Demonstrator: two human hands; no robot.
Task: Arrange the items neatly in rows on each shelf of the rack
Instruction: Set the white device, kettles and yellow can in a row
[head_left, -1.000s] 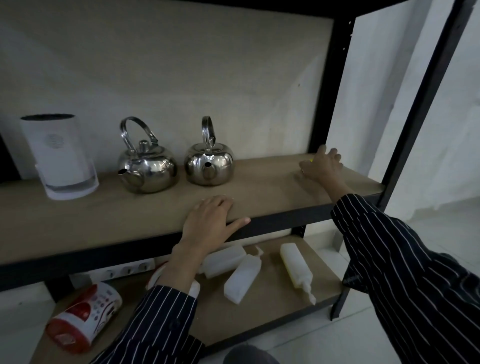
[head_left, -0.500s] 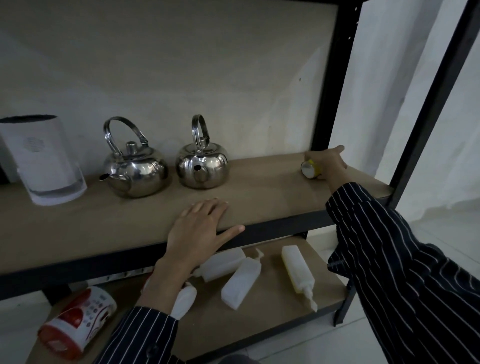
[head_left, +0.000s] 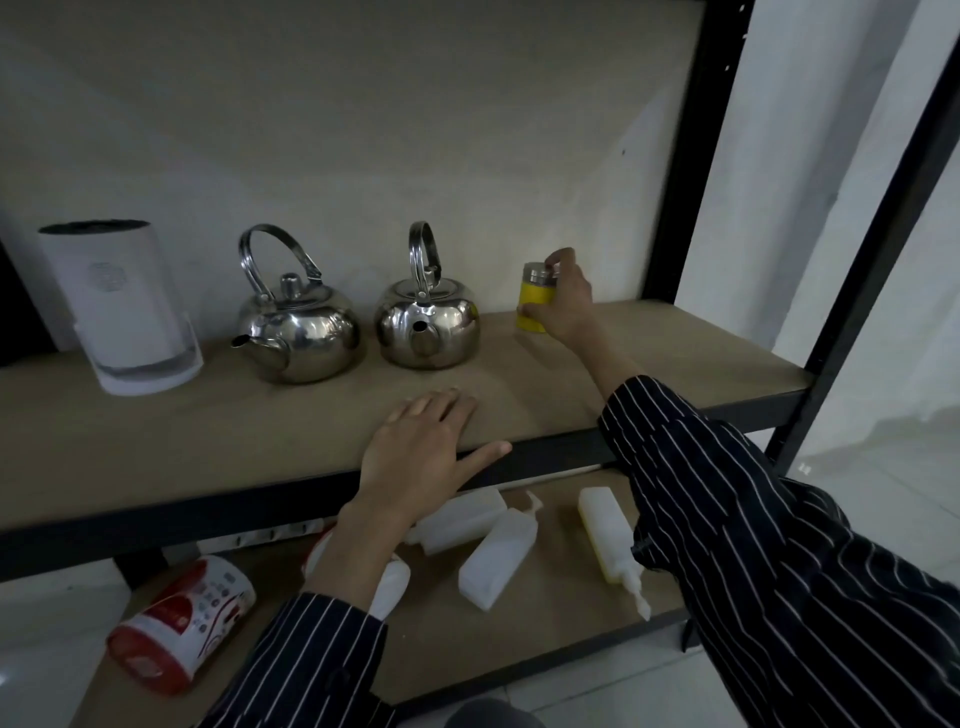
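right hand (head_left: 566, 304) fingers (head_left: 561, 258) curled around upright yellow spice shaker (head_left: 535, 306) standing on upper shelf (head_left: 675, 353) just right of second steel kettle (head_left: 427, 325); left hand (head_left: 421, 457) flat, fingers loosely spread on shelf's front edge.

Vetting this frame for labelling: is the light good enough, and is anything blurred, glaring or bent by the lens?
Head view: dim, flat light overall; the lower shelf lies in shadow; the left kettle and right kettle carry bright glints; the right hand and its yellow shaker look slightly soft; the rack post slants, apparently from the wide lens.
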